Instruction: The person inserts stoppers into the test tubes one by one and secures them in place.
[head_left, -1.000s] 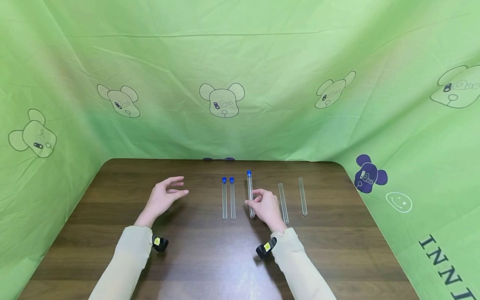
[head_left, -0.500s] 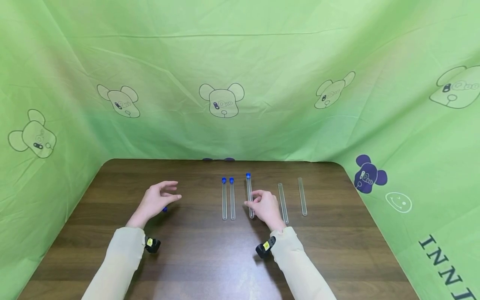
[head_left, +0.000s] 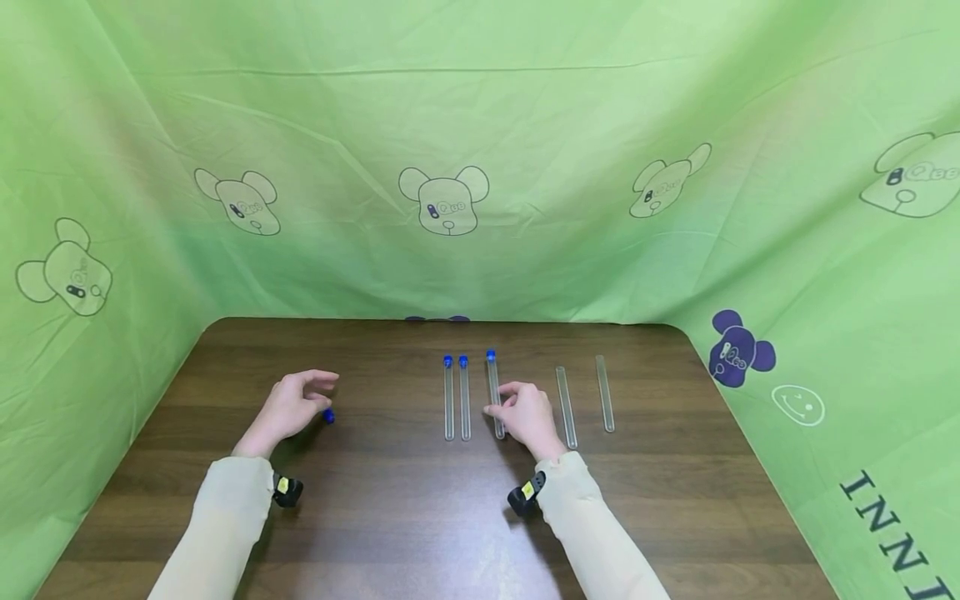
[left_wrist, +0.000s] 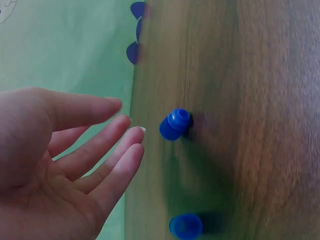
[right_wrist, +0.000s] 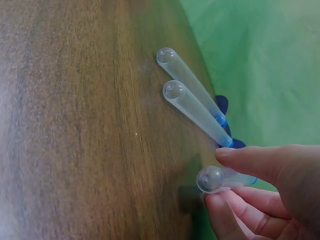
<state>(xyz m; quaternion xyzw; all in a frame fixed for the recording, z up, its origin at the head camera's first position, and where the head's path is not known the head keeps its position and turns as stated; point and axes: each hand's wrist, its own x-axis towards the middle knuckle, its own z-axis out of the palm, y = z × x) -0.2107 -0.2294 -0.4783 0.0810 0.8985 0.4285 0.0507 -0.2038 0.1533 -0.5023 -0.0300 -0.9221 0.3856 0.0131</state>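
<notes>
A clear test tube with a blue cap (head_left: 492, 379) is pinched between the thumb and fingers of my right hand (head_left: 529, 421). In the right wrist view, the rounded end of that held tube (right_wrist: 210, 179) faces the camera. To its left, two capped test tubes (head_left: 457, 400) lie side by side on the table. My left hand (head_left: 287, 406) hovers at the left, its fingers loosely bent with nothing between them. Close by its fingertips is a loose blue cap (left_wrist: 175, 124). Another blue cap (left_wrist: 186, 226) shows lower in the left wrist view; the hand hides it from the head view.
Right of my right hand lie two uncapped test tubes, a nearer one (head_left: 567, 407) and a farther one (head_left: 605, 393). The brown wooden table (head_left: 405, 517) ends at the back against a green printed cloth (head_left: 525, 267).
My left hand has drawn back to the left and toward me, uncovering a blue cap. The right hand has shifted slightly left with the capped test tube, whose capped end has come lower.
</notes>
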